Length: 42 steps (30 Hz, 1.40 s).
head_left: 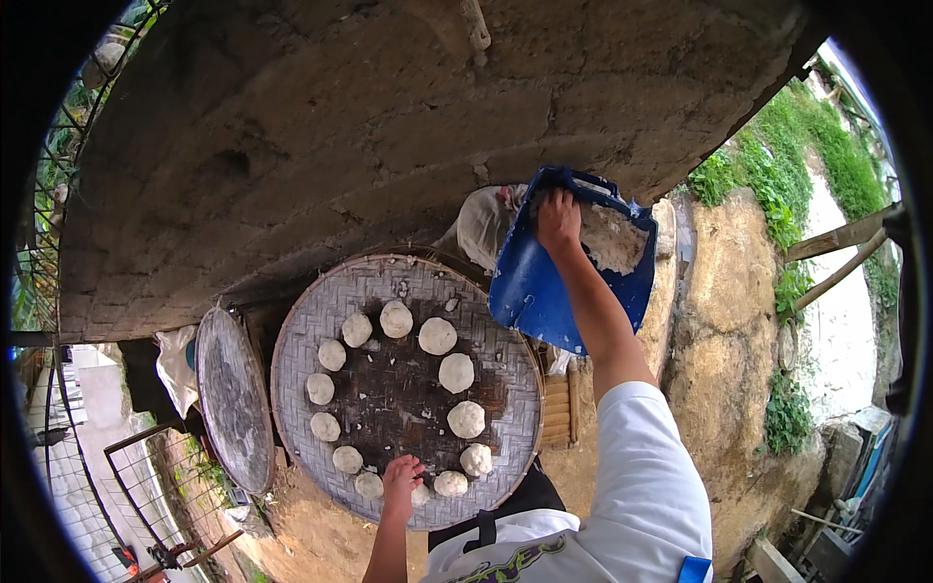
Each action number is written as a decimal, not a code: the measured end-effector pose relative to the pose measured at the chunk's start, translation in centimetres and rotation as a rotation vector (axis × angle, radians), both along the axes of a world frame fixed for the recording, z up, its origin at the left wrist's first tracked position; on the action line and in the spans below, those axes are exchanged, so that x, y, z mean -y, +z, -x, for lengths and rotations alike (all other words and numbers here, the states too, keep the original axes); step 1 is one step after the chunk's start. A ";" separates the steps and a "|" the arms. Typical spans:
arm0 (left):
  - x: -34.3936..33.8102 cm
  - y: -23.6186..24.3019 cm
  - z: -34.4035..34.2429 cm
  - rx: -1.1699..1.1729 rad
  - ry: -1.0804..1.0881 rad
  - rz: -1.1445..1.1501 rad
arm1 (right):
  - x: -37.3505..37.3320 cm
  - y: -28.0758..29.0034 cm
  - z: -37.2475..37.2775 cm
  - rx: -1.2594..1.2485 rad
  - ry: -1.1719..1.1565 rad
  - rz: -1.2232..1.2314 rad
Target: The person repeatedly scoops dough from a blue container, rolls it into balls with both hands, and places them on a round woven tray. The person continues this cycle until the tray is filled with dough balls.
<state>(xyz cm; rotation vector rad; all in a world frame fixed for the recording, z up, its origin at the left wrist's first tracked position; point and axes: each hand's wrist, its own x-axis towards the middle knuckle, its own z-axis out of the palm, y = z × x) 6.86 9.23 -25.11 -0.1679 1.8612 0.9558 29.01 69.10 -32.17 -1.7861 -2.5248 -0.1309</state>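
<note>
Disc, grey and seemingly tilted, was seen at nine o'clock of a round woven tray, on which pale balls were set in a ring. At the ring's six o'clock, the left hand was held with fingers loosely spread and nothing visibly gripped; whether a ball was touched could not be told. Off the tray's one o'clock, a whitish sack was partly covered by a blue container. Near that container's twelve o'clock, the right hand was dipped in, its fingertips hidden, so any pinch could not be confirmed; pale lumpy mass lay toward two o'clock. Reaching for material was judged the step in hand; a secure grasp before lifting seemed called for.
</note>
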 end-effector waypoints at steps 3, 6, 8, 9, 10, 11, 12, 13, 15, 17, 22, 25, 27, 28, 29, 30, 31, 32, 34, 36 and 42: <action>-0.3 0.0 -0.2 0.004 -0.014 0.004 | 0.3 -0.6 -0.3 0.024 0.034 -0.100; -0.7 0.0 -0.2 0.001 -0.015 -0.016 | 0.8 -1.0 -0.6 -0.187 -0.018 -0.025; -0.9 -0.1 -0.1 0.007 -0.019 -0.024 | 1.1 -1.3 -0.5 -0.246 -0.057 0.114; -1.0 -0.1 0.0 0.013 -0.022 -0.023 | 1.3 -1.5 -0.5 -0.253 -0.078 0.271; -1.1 -0.2 0.1 0.011 -0.019 0.008 | 1.4 -1.8 -0.4 -0.228 -0.055 0.241; -1.2 -0.3 0.2 0.017 -0.031 -0.024 | 1.6 -2.1 -0.4 -0.233 -0.078 0.218; -1.3 -0.4 0.2 0.015 -0.035 -0.024 | 1.7 -2.4 -0.3 -0.255 -0.082 0.193; -1.3 -0.5 0.3 0.002 -0.048 -0.025 | 1.8 -2.8 -0.3 -0.295 -0.076 0.085; -1.4 -0.5 0.4 0.013 -0.022 -0.022 | 1.8 -3.5 -0.3 -0.244 -0.082 0.147; -1.6 -0.4 0.5 0.014 -0.010 -0.018 | 1.5 -4.0 -0.4 -0.285 -0.098 0.216; -2.7 -0.1 0.9 0.030 -0.018 -0.052 | 1.1 -3.2 -2.3 -0.732 -0.110 0.353; -3.5 0.3 1.3 0.012 -0.035 -0.098 | 2.8 -1.4 -4.7 -0.945 0.019 0.267; -3.8 0.7 1.6 0.003 -0.021 -0.098 | 4.9 -0.4 -6.2 -1.146 -0.036 0.266; -3.9 0.9 1.7 -0.008 -0.024 -0.112 | 5.7 -0.1 -6.6 -1.191 -0.114 0.318; -4.0 1.0 1.8 0.005 -0.014 -0.106 | 6.5 -0.1 -6.7 -1.133 -0.121 0.169; -4.1 1.1 1.8 0.014 -0.011 -0.106 | 7.2 -0.2 -6.5 -1.023 -0.181 0.079; -4.2 1.1 1.8 0.010 0.000 -0.076 | 7.8 -0.5 -6.3 -0.937 -0.211 -0.089; -4.4 1.1 1.7 0.011 -0.010 -0.072 | 8.4 -0.9 -5.6 -0.795 -0.171 -0.218; -4.5 1.1 1.5 0.026 -0.025 -0.109 | 9.3 -1.7 -4.3 -0.589 -0.107 0.057; -4.6 1.0 1.3 0.032 -0.035 -0.118 | 9.8 -2.2 -3.4 -0.354 -0.014 0.193; -4.2 1.5 1.3 0.026 -0.038 -0.152 | 10.9 0.2 -5.2 -1.024 -0.036 0.022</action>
